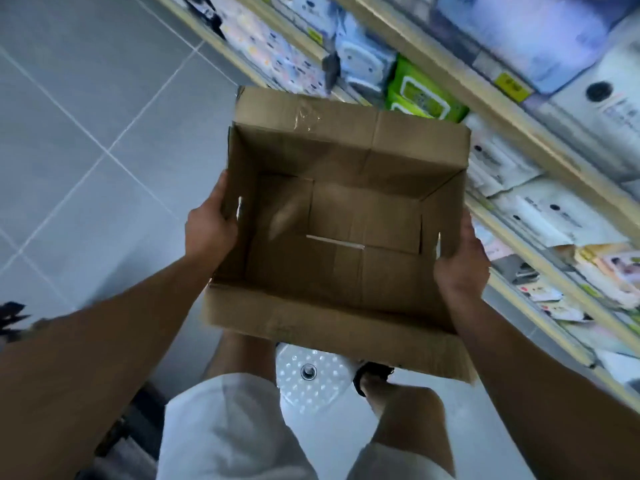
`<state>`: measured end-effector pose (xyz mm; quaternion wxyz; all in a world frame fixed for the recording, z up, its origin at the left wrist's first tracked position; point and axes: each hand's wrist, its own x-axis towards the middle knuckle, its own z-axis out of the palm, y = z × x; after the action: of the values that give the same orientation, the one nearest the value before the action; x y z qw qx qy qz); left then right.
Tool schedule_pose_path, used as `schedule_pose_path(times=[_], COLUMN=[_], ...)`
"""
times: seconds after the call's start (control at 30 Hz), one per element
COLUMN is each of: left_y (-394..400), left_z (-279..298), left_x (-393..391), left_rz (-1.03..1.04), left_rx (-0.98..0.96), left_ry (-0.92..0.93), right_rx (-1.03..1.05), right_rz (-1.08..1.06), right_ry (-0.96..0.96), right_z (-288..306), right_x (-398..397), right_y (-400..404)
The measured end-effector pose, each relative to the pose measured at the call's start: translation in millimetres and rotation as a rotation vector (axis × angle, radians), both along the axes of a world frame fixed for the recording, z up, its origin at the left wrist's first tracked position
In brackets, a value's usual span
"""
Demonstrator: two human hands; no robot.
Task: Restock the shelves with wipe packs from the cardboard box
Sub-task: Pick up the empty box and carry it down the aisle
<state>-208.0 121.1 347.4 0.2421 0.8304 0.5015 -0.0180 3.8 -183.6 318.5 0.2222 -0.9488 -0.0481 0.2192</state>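
An open brown cardboard box is held up in front of me, and its inside shows no packs. My left hand grips the box's left wall. My right hand grips its right wall. Wooden shelves run along the right, stocked with wipe packs. Among them are green packs just beyond the box and white packs to its right.
Grey tiled floor spreads to the left. A white perforated plastic stool stands below the box, between my legs. A dark object sits at the lower left edge.
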Motion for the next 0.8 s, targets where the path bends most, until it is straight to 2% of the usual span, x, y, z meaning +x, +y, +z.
schedule_pose_path(times=[0.13,0.33,0.63,0.8], left_y=[20,77,249,348], left_z=[49,96,148,170], left_x=[-61,-140,-217,-247], left_rz=[0.178,0.476,0.735,0.811], left_rx=[0.062,0.094,0.083,0.12], left_ry=[-0.014,-0.055,-0.143,-0.154], right_rx=[-0.006,0.027,0.02,0.051], right_rz=[0.183,0.457,0.721,0.828], right_ry=[-0.016,-0.076,-0.221,-0.217], right_z=[50,106,184,211], right_x=[-2,-11,-52,-70], right_y=[68,215,480,616])
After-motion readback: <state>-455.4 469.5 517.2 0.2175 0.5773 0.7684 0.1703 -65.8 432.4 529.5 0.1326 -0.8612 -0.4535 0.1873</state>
